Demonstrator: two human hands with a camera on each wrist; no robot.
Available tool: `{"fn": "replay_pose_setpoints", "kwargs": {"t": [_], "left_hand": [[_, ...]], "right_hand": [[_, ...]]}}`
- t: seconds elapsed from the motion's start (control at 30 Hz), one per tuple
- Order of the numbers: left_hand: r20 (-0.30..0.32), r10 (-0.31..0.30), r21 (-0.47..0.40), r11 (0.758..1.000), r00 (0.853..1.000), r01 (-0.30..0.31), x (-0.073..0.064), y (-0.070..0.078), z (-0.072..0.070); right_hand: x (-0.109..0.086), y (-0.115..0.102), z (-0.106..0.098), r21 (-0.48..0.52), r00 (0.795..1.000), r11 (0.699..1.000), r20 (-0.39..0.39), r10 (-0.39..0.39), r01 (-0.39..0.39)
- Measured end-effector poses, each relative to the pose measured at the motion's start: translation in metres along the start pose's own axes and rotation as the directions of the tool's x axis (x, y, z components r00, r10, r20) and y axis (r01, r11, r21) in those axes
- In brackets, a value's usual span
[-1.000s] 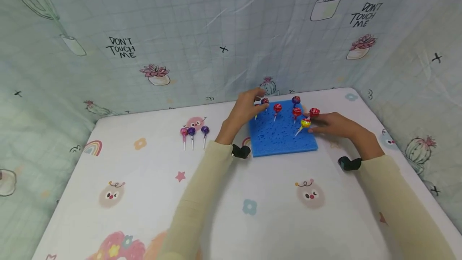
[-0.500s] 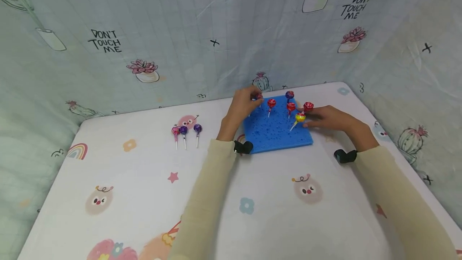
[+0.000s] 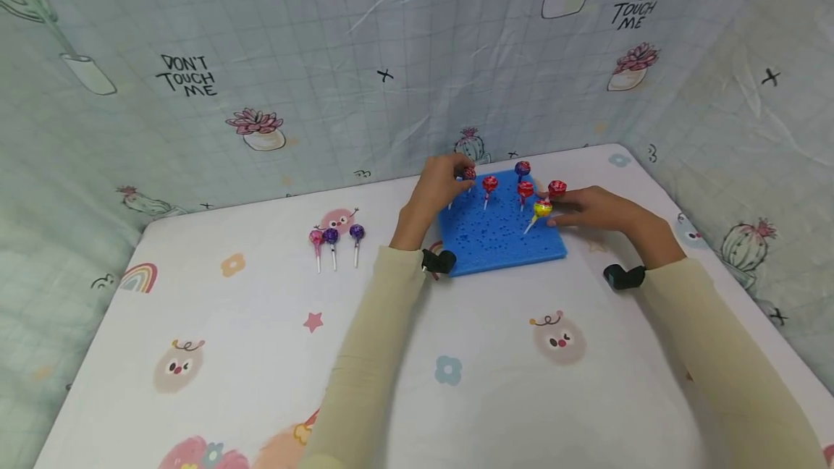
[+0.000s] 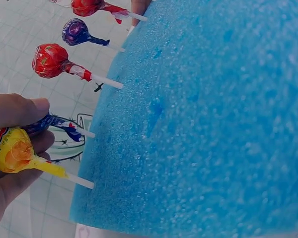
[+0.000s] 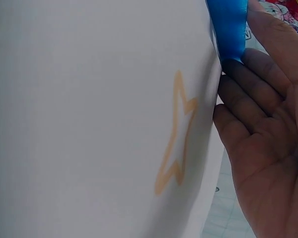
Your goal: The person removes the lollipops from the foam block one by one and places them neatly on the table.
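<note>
- Table (image 3: pixel 515 411): white top, printed with faces, flowers, stars, a rainbow
- Blue foam board (image 3: pixel 504 237) flat near far edge
- Left of it, one pink lollipop (image 3: pixel 316 237), two purple lollipops (image 3: pixel 357 232) in a row, sticks toward the person

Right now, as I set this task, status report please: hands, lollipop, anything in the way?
Left hand pinching blue-wrapped lollipop, stick in blue foam. Right hand touching its right edge. Yellow lollipop close by, possibly crowding the grip.
</note>
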State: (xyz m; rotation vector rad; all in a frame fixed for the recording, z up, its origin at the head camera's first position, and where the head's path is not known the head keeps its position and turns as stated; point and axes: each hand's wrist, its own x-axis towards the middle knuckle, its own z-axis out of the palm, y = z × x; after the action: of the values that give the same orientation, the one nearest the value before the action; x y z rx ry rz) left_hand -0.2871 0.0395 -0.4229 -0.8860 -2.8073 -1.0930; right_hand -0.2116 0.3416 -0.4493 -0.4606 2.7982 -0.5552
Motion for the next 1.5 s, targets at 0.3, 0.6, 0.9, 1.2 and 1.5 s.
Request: {"fn": "replay_pose_setpoints", "kwargs": {"t": [0.3,0.6,0.9,1.2,1.5], "left_hand": [[-0.007,0.022,0.011,1.000,1.000,-0.021,0.001,0.003,0.002],[-0.063,0.042,-0.025,0.999,0.997,-0.044,0.001,0.008,-0.005],[-0.130,0.059,-0.089,0.993,0.990,-0.071,-0.004,0.013,-0.012],[-0.166,0.090,-0.108,0.988,0.982,-0.109,-0.015,0.008,-0.022],[-0.244,0.154,-0.086,0.980,0.958,-0.180,-0.035,0.003,-0.038]], "right_hand": [[0.000,0.004,0.001,-0.005,1.000,1.000,0.016,0.009,-0.009],[0.004,0.003,0.001,-0.007,1.000,1.000,-0.003,-0.014,0.014],[0.002,0.001,0.000,-0.013,1.000,1.000,0.004,0.002,-0.002],[0.001,0.002,0.001,-0.006,1.000,1.000,0.013,0.024,-0.024],[0.004,0.004,-0.001,-0.024,1.000,1.000,0.005,0.004,-0.003]]}}
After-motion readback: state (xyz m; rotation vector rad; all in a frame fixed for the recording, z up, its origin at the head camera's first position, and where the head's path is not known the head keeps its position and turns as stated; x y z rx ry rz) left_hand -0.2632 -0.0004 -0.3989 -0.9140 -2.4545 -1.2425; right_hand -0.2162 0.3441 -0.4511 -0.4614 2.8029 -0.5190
